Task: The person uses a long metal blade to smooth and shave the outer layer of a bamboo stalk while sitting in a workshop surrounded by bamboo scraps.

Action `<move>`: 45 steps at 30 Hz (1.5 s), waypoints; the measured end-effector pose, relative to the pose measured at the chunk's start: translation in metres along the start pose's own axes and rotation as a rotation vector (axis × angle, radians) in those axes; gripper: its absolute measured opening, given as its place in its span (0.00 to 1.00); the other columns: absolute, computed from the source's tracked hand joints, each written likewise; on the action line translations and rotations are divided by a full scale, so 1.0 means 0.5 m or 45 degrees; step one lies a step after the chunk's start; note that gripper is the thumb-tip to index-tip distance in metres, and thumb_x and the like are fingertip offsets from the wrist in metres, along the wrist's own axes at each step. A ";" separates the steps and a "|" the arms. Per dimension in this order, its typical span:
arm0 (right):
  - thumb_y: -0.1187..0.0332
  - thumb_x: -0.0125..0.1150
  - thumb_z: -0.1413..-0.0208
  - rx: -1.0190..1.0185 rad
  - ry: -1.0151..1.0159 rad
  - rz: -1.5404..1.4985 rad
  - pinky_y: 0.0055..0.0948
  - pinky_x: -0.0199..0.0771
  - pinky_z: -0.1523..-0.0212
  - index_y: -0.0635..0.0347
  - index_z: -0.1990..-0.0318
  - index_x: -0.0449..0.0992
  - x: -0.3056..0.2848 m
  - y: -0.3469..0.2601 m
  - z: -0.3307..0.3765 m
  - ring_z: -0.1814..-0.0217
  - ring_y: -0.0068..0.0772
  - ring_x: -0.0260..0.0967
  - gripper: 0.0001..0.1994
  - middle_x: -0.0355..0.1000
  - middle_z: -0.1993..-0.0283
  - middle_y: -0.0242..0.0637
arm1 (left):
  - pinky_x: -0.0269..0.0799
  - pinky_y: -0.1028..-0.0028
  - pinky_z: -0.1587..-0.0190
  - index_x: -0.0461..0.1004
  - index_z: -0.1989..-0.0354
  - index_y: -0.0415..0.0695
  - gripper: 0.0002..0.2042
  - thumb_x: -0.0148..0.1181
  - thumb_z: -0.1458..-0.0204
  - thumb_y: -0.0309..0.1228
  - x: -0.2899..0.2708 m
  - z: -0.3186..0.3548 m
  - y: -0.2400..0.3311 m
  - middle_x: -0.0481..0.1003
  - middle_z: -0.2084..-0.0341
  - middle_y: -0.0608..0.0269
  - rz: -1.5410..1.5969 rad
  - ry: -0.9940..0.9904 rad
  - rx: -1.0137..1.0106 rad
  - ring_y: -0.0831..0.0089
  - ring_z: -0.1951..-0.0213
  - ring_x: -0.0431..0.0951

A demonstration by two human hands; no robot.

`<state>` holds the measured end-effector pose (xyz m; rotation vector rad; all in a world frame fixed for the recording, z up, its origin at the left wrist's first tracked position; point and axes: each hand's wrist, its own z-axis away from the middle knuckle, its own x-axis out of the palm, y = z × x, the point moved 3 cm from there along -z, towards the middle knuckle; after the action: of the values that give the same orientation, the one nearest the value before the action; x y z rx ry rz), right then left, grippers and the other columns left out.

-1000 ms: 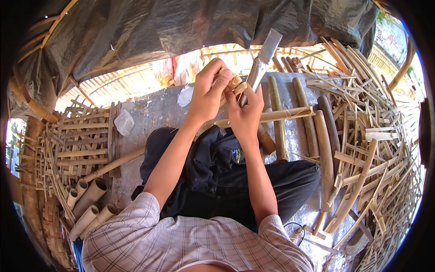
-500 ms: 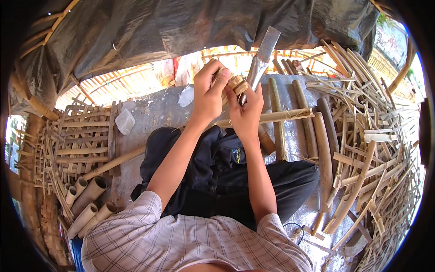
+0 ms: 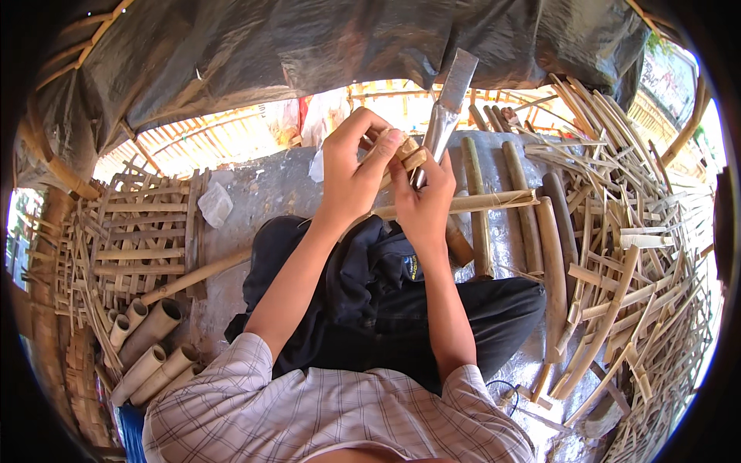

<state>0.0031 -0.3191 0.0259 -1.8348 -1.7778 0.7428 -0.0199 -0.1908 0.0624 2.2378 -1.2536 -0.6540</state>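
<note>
We see cut bamboo tubes (image 3: 150, 347) beside a woven bamboo lattice (image 3: 147, 231), split strips (image 3: 617, 293) heaped opposite, a dark tarpaulin (image 3: 309, 54) overhead.

We wear a checked shirt (image 3: 332, 417) with thin dark lines on a light, pinkish-white cloth. Its sleeves are short and end above our elbows, with a folded hem on each one. Our forearms are bare all the way down. Our left hand (image 3: 351, 181) and our right hand (image 3: 424, 204) are bare too, with no gloves, rings or watch that we can see. We wear dark trousers (image 3: 432, 316), almost black, loose and wrinkled at the knees. A small bright patch sits on the dark cloth between our arms.
</note>
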 end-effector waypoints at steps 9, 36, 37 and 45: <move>0.76 0.68 0.45 0.277 -0.117 0.060 0.37 0.66 0.65 0.67 0.52 0.77 -0.003 -0.002 0.010 0.69 0.38 0.63 0.13 0.70 0.64 0.47 | 0.66 0.74 0.69 0.72 0.70 0.38 0.12 0.63 0.39 0.33 -0.004 -0.005 -0.022 0.73 0.77 0.66 0.150 -0.027 -0.183 0.79 0.74 0.70; 0.80 0.62 0.42 0.245 -0.506 0.139 0.54 0.68 0.42 0.71 0.33 0.58 -0.038 -0.096 0.010 0.38 0.71 0.67 0.30 0.70 0.40 0.66 | 0.65 0.77 0.71 0.75 0.64 0.42 0.18 0.74 0.46 0.42 -0.063 -0.033 -0.057 0.73 0.74 0.69 0.002 0.467 -0.281 0.82 0.73 0.68; 0.80 0.61 0.42 0.277 -0.520 0.118 0.55 0.69 0.45 0.71 0.33 0.58 -0.035 -0.097 0.011 0.41 0.72 0.68 0.30 0.71 0.43 0.67 | 0.65 0.77 0.71 0.74 0.65 0.43 0.18 0.74 0.46 0.42 -0.064 -0.032 -0.057 0.73 0.74 0.69 -0.007 0.459 -0.280 0.82 0.73 0.68; 0.78 0.59 0.38 0.237 -0.510 0.286 0.57 0.69 0.60 0.66 0.36 0.59 -0.018 -0.116 0.018 0.55 0.76 0.70 0.24 0.75 0.63 0.68 | 0.67 0.76 0.69 0.69 0.69 0.42 0.17 0.75 0.47 0.36 -0.047 -0.018 -0.051 0.71 0.70 0.68 -0.063 0.547 -0.129 0.80 0.72 0.71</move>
<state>-0.0461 -0.3260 0.0585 -1.8727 -1.6724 1.3969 -0.0089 -0.1572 0.0575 2.1777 -0.9321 -0.2254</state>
